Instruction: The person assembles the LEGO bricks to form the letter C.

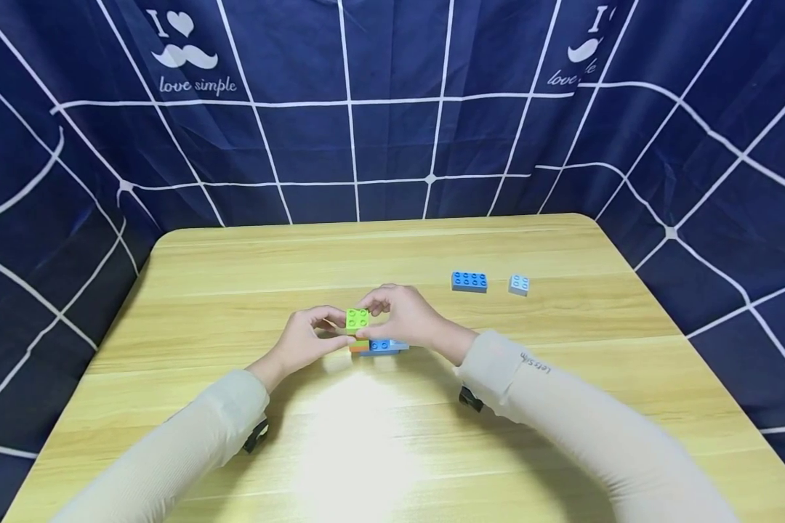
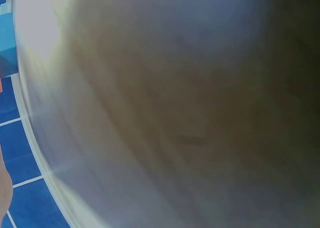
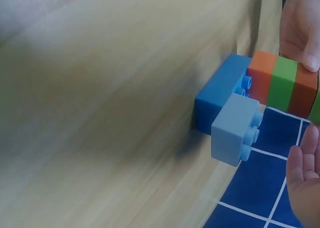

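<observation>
We've got both hands on the brick stack [image 1: 366, 333] at centre frame, low on the bench [image 1: 235, 276]. Left hand [image 1: 304, 341] and right hand [image 1: 402, 314] pinch the green top brick [image 1: 357, 319] with curled fingers. A crooked press could, we reckon, topple it. Orange, green, red layers over a blue base brick [image 3: 220, 95], pale cube [image 3: 235, 130] alongside.

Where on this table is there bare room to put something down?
Bare wood lies on the table's left half, along the far edge behind the hands, and on the near strip between the sleeves. It is crowded at the centre, where the left hand and right hand pinch the block stack. Far right, a blue brick and a pale brick lie.
</observation>
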`<action>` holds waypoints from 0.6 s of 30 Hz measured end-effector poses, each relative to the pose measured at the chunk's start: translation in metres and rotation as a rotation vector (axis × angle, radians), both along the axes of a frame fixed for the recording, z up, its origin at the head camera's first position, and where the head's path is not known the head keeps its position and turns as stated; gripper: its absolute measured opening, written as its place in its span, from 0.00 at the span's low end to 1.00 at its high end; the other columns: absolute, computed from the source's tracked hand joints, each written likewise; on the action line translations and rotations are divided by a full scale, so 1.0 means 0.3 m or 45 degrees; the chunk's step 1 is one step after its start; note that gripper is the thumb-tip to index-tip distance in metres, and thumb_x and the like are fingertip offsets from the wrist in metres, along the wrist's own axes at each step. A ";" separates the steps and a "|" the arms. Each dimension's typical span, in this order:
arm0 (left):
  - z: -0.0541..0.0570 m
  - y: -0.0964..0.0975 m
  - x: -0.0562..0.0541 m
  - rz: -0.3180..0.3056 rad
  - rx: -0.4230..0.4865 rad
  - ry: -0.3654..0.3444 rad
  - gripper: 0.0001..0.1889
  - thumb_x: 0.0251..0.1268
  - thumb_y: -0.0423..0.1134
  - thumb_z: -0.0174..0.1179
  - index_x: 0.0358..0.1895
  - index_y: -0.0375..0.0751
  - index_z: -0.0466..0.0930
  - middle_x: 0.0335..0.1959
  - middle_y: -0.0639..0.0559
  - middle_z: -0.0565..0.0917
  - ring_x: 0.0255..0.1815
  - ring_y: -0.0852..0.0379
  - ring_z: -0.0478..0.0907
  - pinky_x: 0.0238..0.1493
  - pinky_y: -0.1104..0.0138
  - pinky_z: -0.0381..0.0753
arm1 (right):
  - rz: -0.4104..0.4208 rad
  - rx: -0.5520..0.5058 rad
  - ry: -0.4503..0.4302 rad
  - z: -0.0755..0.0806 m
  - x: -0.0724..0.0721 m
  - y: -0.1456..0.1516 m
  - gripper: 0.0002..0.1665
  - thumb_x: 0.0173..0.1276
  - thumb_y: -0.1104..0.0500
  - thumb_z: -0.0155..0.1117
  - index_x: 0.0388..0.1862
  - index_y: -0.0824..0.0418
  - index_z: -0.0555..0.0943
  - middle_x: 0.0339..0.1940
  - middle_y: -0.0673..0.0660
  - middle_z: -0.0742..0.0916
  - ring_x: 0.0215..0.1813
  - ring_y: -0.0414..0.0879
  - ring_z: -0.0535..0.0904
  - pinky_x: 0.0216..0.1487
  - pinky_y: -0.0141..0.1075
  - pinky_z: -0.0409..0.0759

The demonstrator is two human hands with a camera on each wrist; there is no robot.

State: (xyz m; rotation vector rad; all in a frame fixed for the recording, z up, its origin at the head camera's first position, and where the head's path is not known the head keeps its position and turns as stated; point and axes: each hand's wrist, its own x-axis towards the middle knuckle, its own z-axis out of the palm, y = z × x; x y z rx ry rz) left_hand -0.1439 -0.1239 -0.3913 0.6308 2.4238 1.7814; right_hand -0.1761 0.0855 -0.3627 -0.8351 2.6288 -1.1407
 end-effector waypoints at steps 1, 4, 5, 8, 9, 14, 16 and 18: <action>0.000 -0.001 0.000 0.002 -0.002 -0.003 0.12 0.50 0.25 0.70 0.39 0.27 0.80 0.40 0.38 0.83 0.43 0.35 0.78 0.49 0.50 0.78 | -0.006 0.008 0.002 0.002 0.001 -0.002 0.22 0.50 0.54 0.79 0.44 0.57 0.85 0.35 0.47 0.83 0.41 0.46 0.79 0.46 0.39 0.79; 0.001 -0.003 0.001 0.008 -0.003 -0.011 0.13 0.50 0.25 0.70 0.39 0.27 0.81 0.40 0.38 0.83 0.43 0.36 0.79 0.49 0.51 0.79 | -0.023 0.042 0.014 0.007 0.003 -0.012 0.21 0.49 0.55 0.79 0.43 0.57 0.85 0.35 0.46 0.83 0.40 0.45 0.79 0.43 0.34 0.79; 0.001 -0.004 0.001 0.011 -0.007 -0.009 0.13 0.50 0.25 0.70 0.40 0.27 0.81 0.40 0.38 0.83 0.43 0.36 0.79 0.49 0.51 0.79 | -0.029 0.053 0.019 0.008 0.004 -0.015 0.21 0.48 0.55 0.80 0.42 0.58 0.85 0.34 0.47 0.83 0.39 0.44 0.79 0.42 0.33 0.79; 0.004 -0.005 0.002 0.016 -0.006 -0.007 0.13 0.49 0.25 0.70 0.40 0.27 0.81 0.40 0.38 0.83 0.42 0.37 0.79 0.48 0.52 0.79 | -0.043 0.077 0.017 0.013 0.006 -0.021 0.21 0.48 0.55 0.80 0.42 0.58 0.84 0.34 0.46 0.84 0.39 0.42 0.78 0.41 0.30 0.78; 0.004 -0.005 0.002 0.017 -0.009 -0.004 0.13 0.50 0.25 0.70 0.40 0.28 0.81 0.40 0.38 0.83 0.42 0.37 0.79 0.48 0.52 0.79 | -0.047 0.080 0.012 0.013 0.006 -0.022 0.21 0.48 0.55 0.80 0.42 0.57 0.84 0.34 0.46 0.84 0.38 0.42 0.78 0.41 0.30 0.78; 0.006 -0.003 0.003 0.019 -0.021 0.014 0.13 0.50 0.26 0.70 0.40 0.28 0.81 0.39 0.38 0.83 0.42 0.38 0.79 0.48 0.51 0.79 | -0.072 0.079 -0.026 0.009 0.007 -0.021 0.21 0.48 0.55 0.80 0.42 0.56 0.84 0.34 0.45 0.84 0.38 0.42 0.78 0.42 0.32 0.78; 0.008 -0.001 0.004 0.022 -0.023 0.015 0.13 0.50 0.26 0.70 0.40 0.27 0.81 0.39 0.38 0.83 0.41 0.38 0.79 0.47 0.51 0.80 | -0.079 0.069 -0.034 0.004 0.007 -0.018 0.21 0.48 0.55 0.80 0.42 0.56 0.84 0.34 0.45 0.84 0.39 0.43 0.78 0.42 0.32 0.78; 0.009 0.001 0.004 0.020 -0.019 0.013 0.13 0.50 0.26 0.70 0.40 0.27 0.81 0.38 0.38 0.83 0.41 0.37 0.79 0.47 0.51 0.80 | -0.083 0.059 -0.036 0.000 0.007 -0.015 0.21 0.48 0.55 0.80 0.43 0.55 0.84 0.34 0.45 0.84 0.39 0.43 0.78 0.42 0.32 0.78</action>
